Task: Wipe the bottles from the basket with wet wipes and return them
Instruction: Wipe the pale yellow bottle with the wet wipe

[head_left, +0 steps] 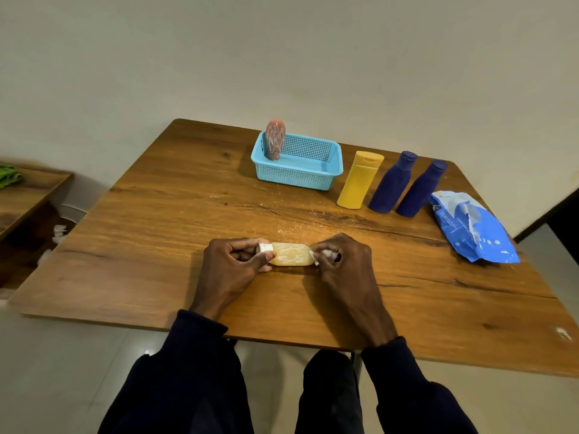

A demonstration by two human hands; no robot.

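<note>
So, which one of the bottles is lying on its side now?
The small pale amber bottle with the white cap, held between both hands. The pink, yellow and two dark blue bottles all stand upright.

Brown wood-grain surface (156, 233), rounded far corners, dark knots and cracks. Low wooden side shelf (28, 195) at left, bearing a green crumpled cloth (8, 175). Plain off-white wall (282, 51). Pale glossy tiled floor (62, 371).

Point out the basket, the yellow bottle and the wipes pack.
basket (297, 177): head view, front mesh wall.
yellow bottle (358, 183): head view, mid body.
wipes pack (470, 227): head view, middle of pack.
</note>
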